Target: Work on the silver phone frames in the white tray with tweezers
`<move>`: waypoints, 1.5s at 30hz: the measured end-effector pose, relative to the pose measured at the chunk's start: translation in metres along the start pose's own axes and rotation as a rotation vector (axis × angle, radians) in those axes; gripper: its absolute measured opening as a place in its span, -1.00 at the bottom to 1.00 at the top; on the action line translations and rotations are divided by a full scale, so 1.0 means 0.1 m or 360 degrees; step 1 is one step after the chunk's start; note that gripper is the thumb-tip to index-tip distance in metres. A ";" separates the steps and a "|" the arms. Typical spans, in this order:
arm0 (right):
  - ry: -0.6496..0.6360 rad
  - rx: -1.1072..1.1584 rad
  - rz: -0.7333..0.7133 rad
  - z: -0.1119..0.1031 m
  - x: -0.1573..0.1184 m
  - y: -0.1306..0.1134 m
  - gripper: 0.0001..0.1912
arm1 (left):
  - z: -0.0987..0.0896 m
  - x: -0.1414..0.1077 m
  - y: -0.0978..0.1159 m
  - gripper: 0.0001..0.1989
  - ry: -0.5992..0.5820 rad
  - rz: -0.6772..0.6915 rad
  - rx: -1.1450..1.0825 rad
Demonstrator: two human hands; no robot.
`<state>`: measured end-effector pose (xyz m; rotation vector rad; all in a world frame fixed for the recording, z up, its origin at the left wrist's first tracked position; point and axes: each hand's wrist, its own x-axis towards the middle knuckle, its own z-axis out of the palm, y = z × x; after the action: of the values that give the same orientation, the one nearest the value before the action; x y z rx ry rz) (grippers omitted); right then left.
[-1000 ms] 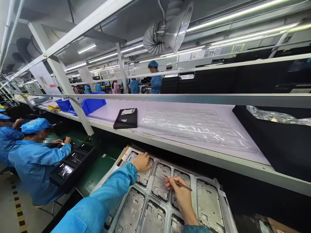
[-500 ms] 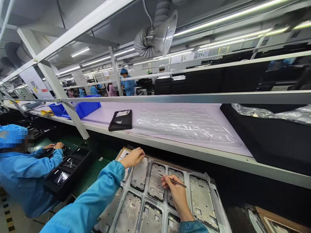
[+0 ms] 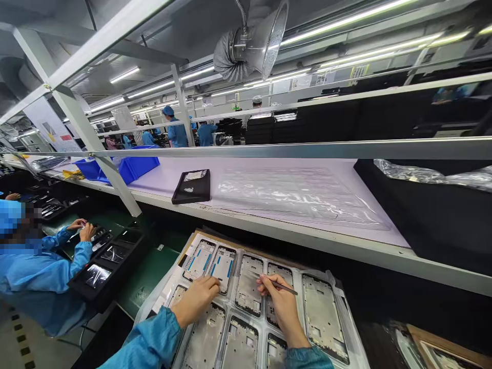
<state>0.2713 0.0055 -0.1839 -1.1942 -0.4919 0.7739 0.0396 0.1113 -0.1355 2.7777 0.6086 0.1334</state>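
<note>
A clear plastic tray (image 3: 229, 303) holds several silvery phone frames in separate pockets. Two frames at its upper left, such as this one (image 3: 222, 266), carry blue strips. My left hand (image 3: 197, 300) is over the lower end of these frames, fingers bent and pressed together; whatever they may hold is too small to make out. Dark tweezers (image 3: 284, 288) are gripped in my right hand (image 3: 280, 302), their tip over the upper middle frame (image 3: 249, 287), which has no blue strips.
Beyond the tray runs a long shelf (image 3: 246, 221) bearing a small black tray (image 3: 198, 190), clear plastic sheets (image 3: 284, 195) and blue bins (image 3: 138, 166). At the left, a person in blue (image 3: 34, 277) works beside black trays (image 3: 103, 274). A metal rail (image 3: 269, 149) crosses above the shelf.
My left hand has moved down and toward me from the upper left frames, uncovering them; blue strips now show there. My right hand with the tweezers has barely moved. The view has shifted slightly.
</note>
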 end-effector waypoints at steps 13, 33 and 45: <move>-0.0035 -0.0174 -0.0018 0.13 -0.06 -0.11 -0.40 | 0.01 0.46 -0.61 -0.36 0.0148 -0.0307 -0.0417; -0.0452 -0.0565 -0.0055 0.73 1.00 0.27 -0.31 | 0.20 0.88 -0.56 -0.57 0.0295 -0.0569 -0.0109; -0.0510 -0.0683 -0.0195 0.72 0.97 0.28 -0.41 | 0.18 0.89 -0.52 -0.58 0.0247 -0.0489 0.0018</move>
<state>0.2765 0.1291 -0.1935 -1.4239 -1.0256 0.7796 0.1023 0.1889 -0.1661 2.6607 1.0677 0.2806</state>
